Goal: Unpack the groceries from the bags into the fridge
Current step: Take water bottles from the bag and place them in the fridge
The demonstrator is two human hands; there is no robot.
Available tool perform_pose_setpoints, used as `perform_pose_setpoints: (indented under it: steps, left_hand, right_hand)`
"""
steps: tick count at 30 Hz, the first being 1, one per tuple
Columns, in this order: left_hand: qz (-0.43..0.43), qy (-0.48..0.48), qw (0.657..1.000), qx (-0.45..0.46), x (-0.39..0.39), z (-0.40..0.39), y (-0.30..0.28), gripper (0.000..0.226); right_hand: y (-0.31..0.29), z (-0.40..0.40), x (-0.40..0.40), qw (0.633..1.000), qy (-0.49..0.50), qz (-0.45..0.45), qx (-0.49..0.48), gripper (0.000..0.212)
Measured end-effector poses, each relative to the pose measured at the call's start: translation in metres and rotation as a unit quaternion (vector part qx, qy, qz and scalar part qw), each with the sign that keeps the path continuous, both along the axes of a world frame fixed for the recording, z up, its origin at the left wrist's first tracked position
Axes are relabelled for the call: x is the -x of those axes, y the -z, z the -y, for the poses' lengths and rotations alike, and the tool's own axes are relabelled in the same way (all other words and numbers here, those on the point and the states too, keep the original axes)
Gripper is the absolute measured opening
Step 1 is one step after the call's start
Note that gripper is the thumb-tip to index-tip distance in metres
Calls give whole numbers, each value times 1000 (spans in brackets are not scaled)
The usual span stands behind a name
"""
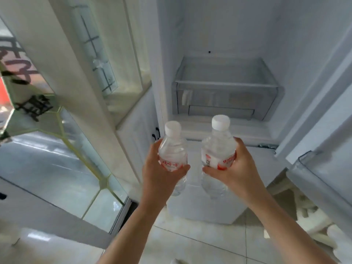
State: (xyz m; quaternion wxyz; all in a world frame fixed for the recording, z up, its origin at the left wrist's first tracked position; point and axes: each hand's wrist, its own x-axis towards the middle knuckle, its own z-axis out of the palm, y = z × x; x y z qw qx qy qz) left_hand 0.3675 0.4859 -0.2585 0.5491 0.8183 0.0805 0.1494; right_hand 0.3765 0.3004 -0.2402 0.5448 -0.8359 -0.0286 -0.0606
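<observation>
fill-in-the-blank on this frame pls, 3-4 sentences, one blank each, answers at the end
1. Each hand grips one water ____: the left hand and the right hand.
2. Both bottles, the left bottle and the right bottle, have caps coloured ____.
3. The fridge door stands ____.
4. The clear drawer inside the fridge sits ____ the bottles in the picture.

Missing words: bottle; white; open; above

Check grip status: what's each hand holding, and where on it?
Left hand grips one water bottle around its labelled middle; right hand grips the second bottle likewise.
</observation>
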Motion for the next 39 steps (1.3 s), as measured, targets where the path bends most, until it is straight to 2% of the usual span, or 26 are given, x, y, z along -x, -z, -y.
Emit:
perform_pose_setpoints:
  steps: [9, 20, 25, 31, 39]
  left_hand:
    - [101, 78, 992, 23, -136, 8, -70, 76]
    - [187, 75, 977, 76, -287, 59, -126, 82]
    - [199, 48, 975, 83, -349, 78, -131, 91]
    - [181, 43, 980, 72, -396, 90, -121, 87]
    - [173, 39, 982, 66, -424, 88, -106, 88]
  right_hand:
    - [-71, 3, -108, 993, 92, 72, -7, 74]
    - [-111, 35, -245, 972, 155, 175, -30, 70]
    - [-120, 43, -305, 971, 145, 183, -58, 71]
    - [-116, 44, -362, 975, 153, 150, -53, 77]
    - [-102, 40, -392, 977, 158, 137, -38, 78]
